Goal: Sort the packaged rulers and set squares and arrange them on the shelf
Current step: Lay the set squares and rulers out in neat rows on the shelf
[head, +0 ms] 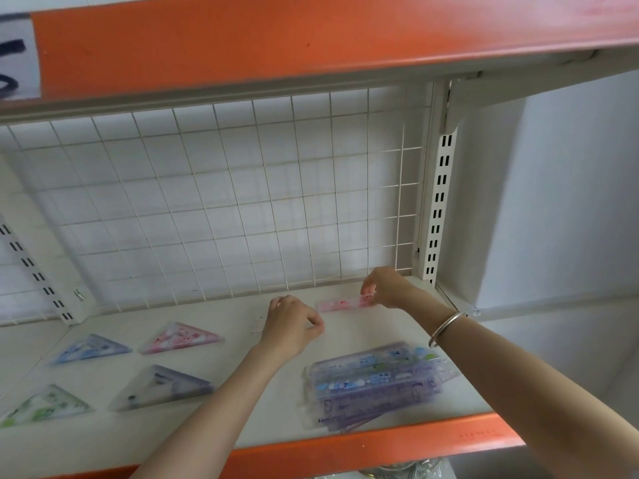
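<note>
On the shelf (363,328), right hand (387,288) pinches pink ruler (342,304) at right end.

Bright, even, diffuse lighting; soft focus throughout.
You will find only faint, soft-edged shadows on the shelf (363,326). The upper shelf front (242,39) and its label (17,57) are heavily blurred. The set squares (162,387) and the pink ruler (342,303) lack fine detail; their print is unreadable. Wide-angle distortion bows the shelf edges and tilts the upright (437,209).
</note>
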{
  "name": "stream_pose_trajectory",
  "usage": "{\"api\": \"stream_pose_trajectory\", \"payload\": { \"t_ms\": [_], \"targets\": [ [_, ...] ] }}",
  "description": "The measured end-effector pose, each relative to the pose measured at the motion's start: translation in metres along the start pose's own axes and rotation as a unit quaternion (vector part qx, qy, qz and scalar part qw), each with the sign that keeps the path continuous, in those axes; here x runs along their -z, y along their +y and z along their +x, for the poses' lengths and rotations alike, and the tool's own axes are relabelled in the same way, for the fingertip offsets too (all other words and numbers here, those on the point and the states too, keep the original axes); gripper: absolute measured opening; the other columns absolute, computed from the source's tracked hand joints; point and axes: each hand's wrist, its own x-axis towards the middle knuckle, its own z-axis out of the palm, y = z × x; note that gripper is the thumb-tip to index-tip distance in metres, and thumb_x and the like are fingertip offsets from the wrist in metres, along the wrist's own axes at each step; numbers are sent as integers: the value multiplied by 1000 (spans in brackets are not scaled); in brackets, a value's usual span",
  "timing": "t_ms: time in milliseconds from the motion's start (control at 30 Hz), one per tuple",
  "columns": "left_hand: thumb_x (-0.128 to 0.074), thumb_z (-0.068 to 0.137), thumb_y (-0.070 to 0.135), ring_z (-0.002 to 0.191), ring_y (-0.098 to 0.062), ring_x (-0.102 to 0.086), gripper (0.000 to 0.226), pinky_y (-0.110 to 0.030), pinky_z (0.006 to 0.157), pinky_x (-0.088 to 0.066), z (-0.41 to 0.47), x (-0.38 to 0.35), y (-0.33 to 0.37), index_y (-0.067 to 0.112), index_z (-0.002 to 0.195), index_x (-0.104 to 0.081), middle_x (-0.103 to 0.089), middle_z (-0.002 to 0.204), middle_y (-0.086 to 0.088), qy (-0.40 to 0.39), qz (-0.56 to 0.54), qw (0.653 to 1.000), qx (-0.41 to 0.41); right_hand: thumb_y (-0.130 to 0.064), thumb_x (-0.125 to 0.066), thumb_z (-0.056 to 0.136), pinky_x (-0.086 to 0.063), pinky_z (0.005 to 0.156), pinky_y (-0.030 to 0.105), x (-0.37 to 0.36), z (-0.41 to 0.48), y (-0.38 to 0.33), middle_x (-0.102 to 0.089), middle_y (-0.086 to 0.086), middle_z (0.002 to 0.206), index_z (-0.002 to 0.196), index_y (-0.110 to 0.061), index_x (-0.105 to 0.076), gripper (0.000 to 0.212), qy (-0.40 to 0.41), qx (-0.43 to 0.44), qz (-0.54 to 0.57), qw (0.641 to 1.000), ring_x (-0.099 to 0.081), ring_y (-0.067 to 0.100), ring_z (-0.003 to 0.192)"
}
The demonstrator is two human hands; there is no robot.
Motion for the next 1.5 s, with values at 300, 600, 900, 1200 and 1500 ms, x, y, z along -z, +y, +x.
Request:
{"api": "stream_pose_trajectory", "payload": {
  "t_ms": [300, 600, 900, 1200, 1500],
  "targets": [
    [-59, 91, 35, 120, -10, -42, 22, -19, 97, -15, -2, -5, 6, 27, 104, -74, -66, 113, 8, -26, 31, 998, -57, -6, -69, 81, -49, 85, 28, -3, 7, 7, -68, 7, 108, 100, -11, -72, 20, -25, 10, -16, 999, -61, 21, 100],
    [-66, 86, 40, 114, -10, -48, 23, -20, 97, -23, -6, -9, 4, 29, 105, -72, -67, 110, 11, -49, -22, 998, -38, -14, -69, 84, -45, 85, 26, -7, 1, 6, -61, 6, 117, 116, -14, -63, 33, -19, -3, 7, 1000, -58, 21, 104],
    [-81, 71, 42, 95, -4, -57, 39, -14, 81, -43, -17, -11, 24, 24, 102, -65, -62, 98, 11, -208, -199, 958, -13, -22, -68, 85, -37, 77, 8, -25, -53, 0, -65, -4, 100, 101, -18, -69, 16, 29, 48, 109, 992, -57, 9, 95],
    [-86, 60, 47, 84, -5, -56, 48, -27, 84, -49, -6, -5, 44, 25, 95, -63, -61, 91, 10, -306, -157, 939, 23, -16, -69, 84, -47, 81, 21, -33, -68, 1, -70, 2, 95, 98, -11, -71, 14, 62, 47, 186, 979, -60, 12, 88],
    [-87, 63, 39, 82, -12, -58, 34, -35, 88, -50, -3, -7, 51, 21, 84, -67, -64, 85, 4, -358, -154, 920, 38, -16, -65, 86, -39, 71, 9, -38, -81, -3, -66, -4, 90, 99, -13, -70, 14, 61, 70, 167, 982, -56, 5, 84]
  ]
}}
